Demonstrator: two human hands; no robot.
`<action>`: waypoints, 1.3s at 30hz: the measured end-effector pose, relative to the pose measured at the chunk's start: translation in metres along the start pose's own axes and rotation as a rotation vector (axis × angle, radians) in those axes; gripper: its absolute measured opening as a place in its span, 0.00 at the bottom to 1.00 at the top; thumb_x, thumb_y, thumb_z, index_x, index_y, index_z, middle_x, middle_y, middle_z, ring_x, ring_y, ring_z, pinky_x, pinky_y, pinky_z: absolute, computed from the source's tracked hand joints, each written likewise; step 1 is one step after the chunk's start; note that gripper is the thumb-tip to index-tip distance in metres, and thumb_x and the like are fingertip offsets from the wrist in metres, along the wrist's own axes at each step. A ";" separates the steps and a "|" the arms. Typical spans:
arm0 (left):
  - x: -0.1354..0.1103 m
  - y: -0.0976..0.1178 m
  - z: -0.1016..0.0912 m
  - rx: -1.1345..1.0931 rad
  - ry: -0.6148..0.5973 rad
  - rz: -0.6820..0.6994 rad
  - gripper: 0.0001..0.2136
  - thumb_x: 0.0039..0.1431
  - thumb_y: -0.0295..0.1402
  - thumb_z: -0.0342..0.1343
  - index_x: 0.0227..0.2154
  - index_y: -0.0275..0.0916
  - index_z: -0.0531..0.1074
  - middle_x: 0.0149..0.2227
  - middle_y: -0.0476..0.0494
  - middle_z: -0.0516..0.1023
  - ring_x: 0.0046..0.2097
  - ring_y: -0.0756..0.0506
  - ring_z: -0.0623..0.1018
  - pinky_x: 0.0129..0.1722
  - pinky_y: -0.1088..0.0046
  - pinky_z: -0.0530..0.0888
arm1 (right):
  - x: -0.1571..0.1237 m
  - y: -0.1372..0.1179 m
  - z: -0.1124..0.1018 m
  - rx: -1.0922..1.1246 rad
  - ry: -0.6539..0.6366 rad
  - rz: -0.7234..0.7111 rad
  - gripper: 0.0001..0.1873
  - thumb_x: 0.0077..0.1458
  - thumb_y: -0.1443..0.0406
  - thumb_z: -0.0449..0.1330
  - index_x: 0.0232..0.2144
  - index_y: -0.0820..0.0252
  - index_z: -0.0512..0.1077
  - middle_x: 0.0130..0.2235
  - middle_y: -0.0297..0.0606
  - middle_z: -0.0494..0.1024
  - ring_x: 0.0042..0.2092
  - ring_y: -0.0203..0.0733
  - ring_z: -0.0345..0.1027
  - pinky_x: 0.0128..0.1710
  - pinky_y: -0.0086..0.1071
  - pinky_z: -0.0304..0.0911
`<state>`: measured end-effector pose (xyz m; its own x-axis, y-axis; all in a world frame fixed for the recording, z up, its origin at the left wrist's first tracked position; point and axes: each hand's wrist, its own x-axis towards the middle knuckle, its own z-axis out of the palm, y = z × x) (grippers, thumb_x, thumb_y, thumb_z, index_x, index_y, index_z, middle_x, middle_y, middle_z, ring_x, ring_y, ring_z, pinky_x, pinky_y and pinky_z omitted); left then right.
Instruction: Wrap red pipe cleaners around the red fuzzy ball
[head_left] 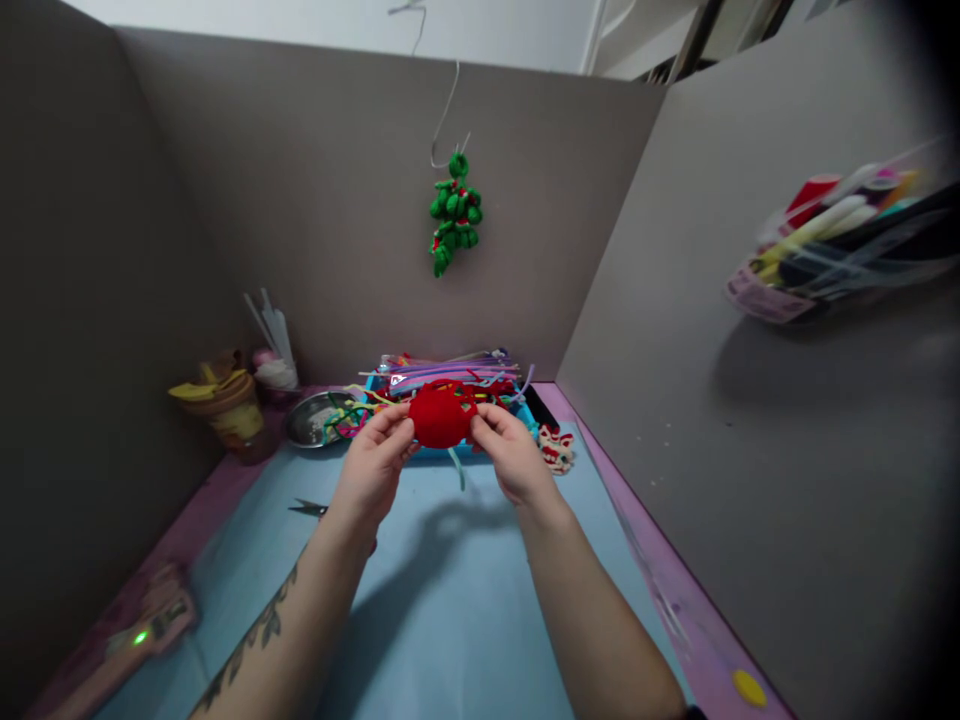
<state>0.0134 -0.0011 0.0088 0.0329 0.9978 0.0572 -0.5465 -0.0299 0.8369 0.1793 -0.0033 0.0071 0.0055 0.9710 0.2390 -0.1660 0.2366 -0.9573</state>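
A flat, rounded red craft piece (441, 416), with small openings at its upper right, is held up between my two hands. My left hand (382, 450) pinches its left edge between thumb and fingers. On the opposite edge, the thumb and fingers of my right hand (510, 450) are closed in the same way. Behind the piece is a blue tray (442, 454) full of colourful pipe cleaners (450, 376), partly hidden by it. Scissors (307, 508) lie on the blue mat (480, 610), their handles partly covered by my left forearm.
A green pipe-cleaner ornament (454, 215) hangs from a wire. At left stand a metal bowl (311, 420), a brown-yellow pot (236, 415) and a pink glue gun (154, 625). A red-white craft piece (555, 450) lies right. A supply holder (817, 250) juts from the right panel.
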 end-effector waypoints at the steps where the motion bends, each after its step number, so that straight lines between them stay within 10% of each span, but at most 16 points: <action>1: 0.000 -0.001 0.000 0.002 -0.004 0.011 0.17 0.40 0.32 0.70 0.36 0.37 0.75 0.33 0.48 0.79 0.33 0.52 0.76 0.33 0.78 0.71 | 0.000 0.000 -0.001 0.019 0.002 -0.005 0.13 0.48 0.55 0.61 0.28 0.59 0.71 0.25 0.30 0.68 0.27 0.33 0.57 0.29 0.28 0.54; 24: 0.003 0.004 -0.003 0.057 0.032 0.000 0.18 0.39 0.32 0.71 0.36 0.37 0.75 0.32 0.47 0.78 0.31 0.52 0.76 0.30 0.79 0.72 | -0.005 -0.005 0.007 0.189 0.070 0.012 0.13 0.45 0.56 0.65 0.24 0.60 0.70 0.24 0.29 0.70 0.24 0.31 0.62 0.25 0.26 0.60; 33: -0.014 0.017 0.010 -0.273 -0.176 -0.167 0.23 0.59 0.52 0.48 0.48 0.42 0.72 0.47 0.40 0.78 0.46 0.41 0.77 0.40 0.67 0.75 | -0.030 -0.013 0.021 -0.881 -0.053 -0.853 0.11 0.57 0.71 0.55 0.37 0.55 0.77 0.39 0.40 0.78 0.43 0.42 0.68 0.45 0.39 0.65; 39: -0.012 0.020 0.003 -0.463 -0.170 -0.279 0.25 0.64 0.50 0.40 0.51 0.40 0.72 0.43 0.40 0.80 0.49 0.42 0.77 0.41 0.69 0.75 | -0.042 -0.016 0.033 -0.928 -0.055 -0.977 0.13 0.57 0.72 0.56 0.42 0.56 0.75 0.43 0.41 0.78 0.46 0.43 0.67 0.46 0.40 0.67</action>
<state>0.0047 -0.0137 0.0262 0.3419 0.9396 -0.0127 -0.8067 0.3005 0.5088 0.1495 -0.0493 0.0182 -0.3057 0.3960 0.8659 0.6065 0.7820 -0.1435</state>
